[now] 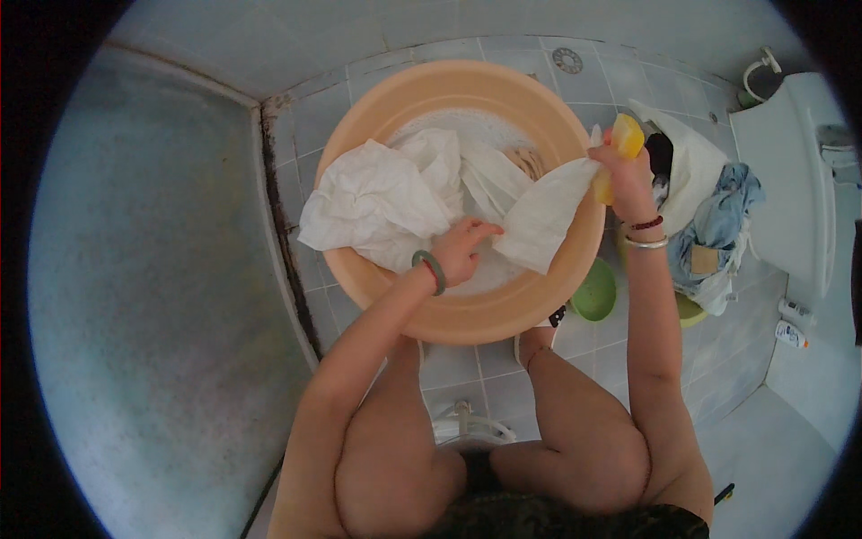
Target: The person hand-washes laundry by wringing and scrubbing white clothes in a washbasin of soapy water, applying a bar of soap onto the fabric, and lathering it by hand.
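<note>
A large peach plastic basin [462,325] holds sudsy water and a bunched white cloth garment [382,193]. One flap of the white cloth [548,216] stretches across the basin's right side, up to my right hand [626,175]. That hand is closed around a yellow object [629,135], whose kind I cannot make out, and the flap's corner is at its fingers. My left hand [460,254], with a green bangle at the wrist, is over the suds. Its fingers are apart, and the index fingertip touches the flap's near left edge.
Right of the basin sit a green bowl [594,292] and a pile of clothes with blue denim [718,211]. A white fixture [795,171] lines the right wall, with small bottles [791,335] below. A frosted panel [153,287] bounds the left. A floor drain [567,60] lies beyond the basin.
</note>
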Available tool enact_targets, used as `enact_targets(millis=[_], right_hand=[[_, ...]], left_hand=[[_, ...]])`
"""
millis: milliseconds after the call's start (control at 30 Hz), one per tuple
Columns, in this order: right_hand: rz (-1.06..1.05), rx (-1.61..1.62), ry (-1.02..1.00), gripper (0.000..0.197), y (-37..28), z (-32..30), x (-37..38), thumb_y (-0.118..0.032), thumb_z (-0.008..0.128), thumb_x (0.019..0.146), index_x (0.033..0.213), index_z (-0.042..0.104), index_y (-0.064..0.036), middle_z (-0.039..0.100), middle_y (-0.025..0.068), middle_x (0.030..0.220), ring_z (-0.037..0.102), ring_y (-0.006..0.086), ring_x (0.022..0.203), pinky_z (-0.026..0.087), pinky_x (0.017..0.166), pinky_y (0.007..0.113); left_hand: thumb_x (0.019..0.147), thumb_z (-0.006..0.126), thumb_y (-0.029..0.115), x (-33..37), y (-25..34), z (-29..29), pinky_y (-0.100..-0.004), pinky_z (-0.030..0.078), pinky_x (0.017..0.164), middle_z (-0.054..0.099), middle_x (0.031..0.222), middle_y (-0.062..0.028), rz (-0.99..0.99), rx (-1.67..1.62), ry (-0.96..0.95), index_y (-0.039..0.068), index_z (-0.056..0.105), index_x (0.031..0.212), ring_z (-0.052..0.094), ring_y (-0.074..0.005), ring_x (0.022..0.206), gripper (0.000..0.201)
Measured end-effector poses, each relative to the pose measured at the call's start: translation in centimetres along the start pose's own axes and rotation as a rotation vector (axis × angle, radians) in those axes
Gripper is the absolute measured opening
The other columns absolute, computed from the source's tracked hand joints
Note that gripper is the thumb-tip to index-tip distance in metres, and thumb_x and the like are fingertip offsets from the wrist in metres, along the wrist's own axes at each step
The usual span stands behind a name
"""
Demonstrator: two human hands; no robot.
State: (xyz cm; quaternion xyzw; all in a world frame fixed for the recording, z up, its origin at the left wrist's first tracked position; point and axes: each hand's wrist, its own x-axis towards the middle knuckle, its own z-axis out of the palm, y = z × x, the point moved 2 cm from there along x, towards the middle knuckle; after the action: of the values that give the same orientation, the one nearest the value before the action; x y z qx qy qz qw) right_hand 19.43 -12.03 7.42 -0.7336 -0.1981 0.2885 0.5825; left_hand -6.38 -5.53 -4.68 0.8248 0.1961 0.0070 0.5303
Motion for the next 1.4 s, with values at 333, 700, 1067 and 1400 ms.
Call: enact_targets(millis=[333,700,1067,1400], right_hand=[[0.057,0.214,-0.118,0.020,-1.4,-0.8,-1.8,-0.007,0.064,0.066,0.082,0.053,-0.0083,0.048,-0.0015,0.078,0.048,0.0094,0.070,0.038,0.062,0.024],[0.219,0.473,-0.202,0.019,-2.2,-1.8,-2.3,-0.006,0.056,0.073,0.091,0.051,-0.0060,0.054,0.0072,0.082,0.056,0.0190,0.080,0.045,0.076,0.031],[0.247,0.606,-0.034,0.021,-1.4,-4.5,-1.1,-0.009,0.061,0.073,0.093,0.056,-0.0040,0.057,0.0071,0.085,0.058,0.0210,0.083,0.047,0.075,0.034],[-0.338,-0.819,0.185,0.046,1.3,1.3,-2.6,-0.035,0.072,0.071,0.087,0.053,0.0040,0.054,0.0221,0.087,0.050,0.0364,0.088,0.041,0.075,0.044]], left_hand=[[0.068,0.063,-0.003,0.9,2.2,0.6,-0.0383,0.043,0.088,0.051,0.111,-0.0136,0.173,0.039,0.071,0.012,0.054,0.113,0.050,-0.0325,0.103,0.048],[0.067,0.069,0.002,1.4,2.9,1.4,-0.0347,0.045,0.078,0.051,0.109,-0.0106,0.329,0.007,0.132,0.010,0.050,0.112,0.052,-0.0267,0.096,0.050],[0.080,0.066,0.012,-0.3,2.2,1.4,-0.0216,0.043,0.066,0.055,0.083,0.0003,-0.323,-0.714,-0.059,0.004,0.045,0.110,0.049,-0.0062,0.076,0.038],[0.086,0.054,0.007,-0.6,6.6,-1.6,-0.0227,0.044,0.070,0.057,0.098,-0.0019,-0.132,-0.898,0.485,0.001,0.046,0.118,0.050,-0.0062,0.081,0.033]])
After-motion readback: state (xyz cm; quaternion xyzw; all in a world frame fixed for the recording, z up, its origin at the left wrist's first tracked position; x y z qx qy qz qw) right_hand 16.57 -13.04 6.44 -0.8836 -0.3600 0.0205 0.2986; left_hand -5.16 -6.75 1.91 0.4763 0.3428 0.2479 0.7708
